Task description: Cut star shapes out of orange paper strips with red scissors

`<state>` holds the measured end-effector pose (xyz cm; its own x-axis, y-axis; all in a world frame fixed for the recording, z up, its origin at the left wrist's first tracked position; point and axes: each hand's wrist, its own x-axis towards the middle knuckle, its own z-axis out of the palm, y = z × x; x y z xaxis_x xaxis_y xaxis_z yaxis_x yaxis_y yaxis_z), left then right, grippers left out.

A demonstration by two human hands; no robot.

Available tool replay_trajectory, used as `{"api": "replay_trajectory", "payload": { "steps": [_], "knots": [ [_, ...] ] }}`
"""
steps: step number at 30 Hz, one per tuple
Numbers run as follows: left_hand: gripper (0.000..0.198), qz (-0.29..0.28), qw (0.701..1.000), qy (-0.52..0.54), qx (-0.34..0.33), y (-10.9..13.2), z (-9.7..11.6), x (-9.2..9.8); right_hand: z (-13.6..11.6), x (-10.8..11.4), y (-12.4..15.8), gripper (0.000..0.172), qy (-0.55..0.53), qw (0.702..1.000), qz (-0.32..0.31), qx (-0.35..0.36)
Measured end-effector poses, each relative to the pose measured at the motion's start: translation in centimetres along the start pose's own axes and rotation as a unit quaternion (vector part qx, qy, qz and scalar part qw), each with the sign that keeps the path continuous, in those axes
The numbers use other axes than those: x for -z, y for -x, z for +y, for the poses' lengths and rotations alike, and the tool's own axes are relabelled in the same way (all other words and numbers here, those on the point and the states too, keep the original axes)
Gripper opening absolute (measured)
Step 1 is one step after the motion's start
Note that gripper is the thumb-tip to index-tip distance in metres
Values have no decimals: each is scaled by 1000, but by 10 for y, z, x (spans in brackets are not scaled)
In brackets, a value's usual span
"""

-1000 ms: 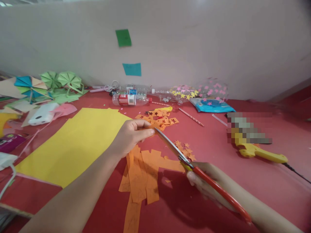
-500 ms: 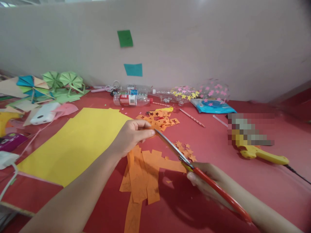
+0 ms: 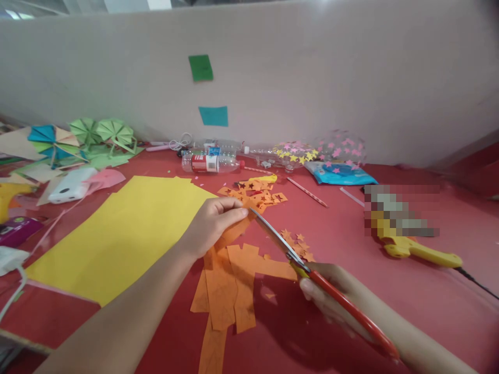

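Observation:
My left hand pinches a strip of orange paper above the red table. My right hand grips red-handled scissors, and their blades reach up to the paper at my left fingertips. Under both hands lies a pile of orange paper strips. Small orange cut-out stars lie just right of the blades. Orange scraps with star-shaped holes sit behind my left hand.
A big yellow sheet lies to the left. A plastic bottle, a star-covered clear balloon, a blue packet, a pencil and a yellow glue gun lie along the back and right. Folded green and blue paper fans sit far left.
The orange strip now hangs visibly from my left fingers down toward the pile. Both hands and the scissors stay almost where they were; the view has shifted down slightly.

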<state>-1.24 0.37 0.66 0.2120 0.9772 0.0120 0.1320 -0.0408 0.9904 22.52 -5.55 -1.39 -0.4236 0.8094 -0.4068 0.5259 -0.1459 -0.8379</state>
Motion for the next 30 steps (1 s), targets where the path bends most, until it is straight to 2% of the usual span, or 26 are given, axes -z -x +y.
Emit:
{"api": "replay_trajectory", "payload": {
  "steps": [6,12,21,27,30],
  "knots": [
    [30,18,998,8,-51,4,-3,-11,5,-6,2,65,-29,999,4,17],
    [22,35,995,63,-63,8,-8,-22,-2,-14,9,62,-49,997,9,55],
    [20,39,995,74,-55,8,-11,-22,-4,-15,11,61,-47,996,4,69],
    [21,36,995,72,-53,8,-11,-23,-5,-19,10,67,-66,997,28,-14],
    [22,34,996,72,-50,8,-11,-23,-5,-20,9,68,-77,996,27,-23]
  ]
}}
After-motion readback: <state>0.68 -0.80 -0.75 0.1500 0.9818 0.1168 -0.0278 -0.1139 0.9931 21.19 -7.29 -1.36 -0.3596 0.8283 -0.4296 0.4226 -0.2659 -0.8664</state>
